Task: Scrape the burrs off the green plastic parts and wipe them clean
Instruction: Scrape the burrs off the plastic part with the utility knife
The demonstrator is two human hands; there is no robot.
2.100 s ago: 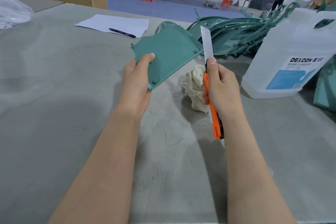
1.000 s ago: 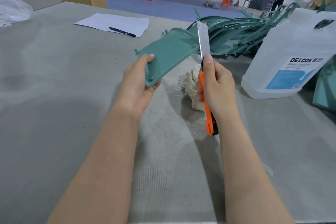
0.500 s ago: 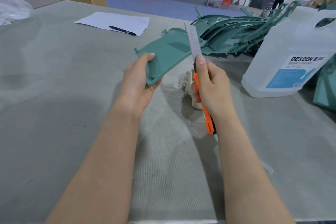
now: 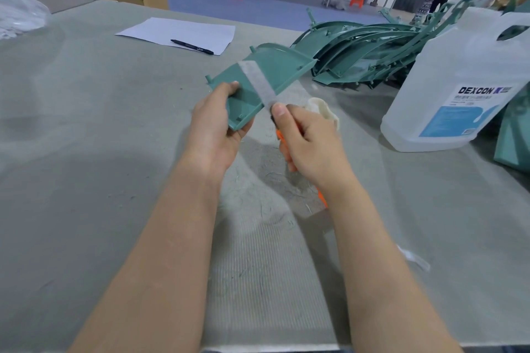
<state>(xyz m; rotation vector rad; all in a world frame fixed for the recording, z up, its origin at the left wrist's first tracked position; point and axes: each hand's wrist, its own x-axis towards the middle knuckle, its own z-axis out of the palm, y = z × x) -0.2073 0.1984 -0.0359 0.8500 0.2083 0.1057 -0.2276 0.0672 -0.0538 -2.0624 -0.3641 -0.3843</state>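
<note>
Crosswise, blade (image 4: 257,82) over left-held part (image 4: 272,66)

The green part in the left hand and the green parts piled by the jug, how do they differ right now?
The held green part is a single piece lifted off the table, gripped by the left hand; the piled green parts lie stacked on the table, untouched. The right hand lays the knife blade across the held part; no blade touches the pile. Both share the same green colour, and small pegs show on both.
</note>
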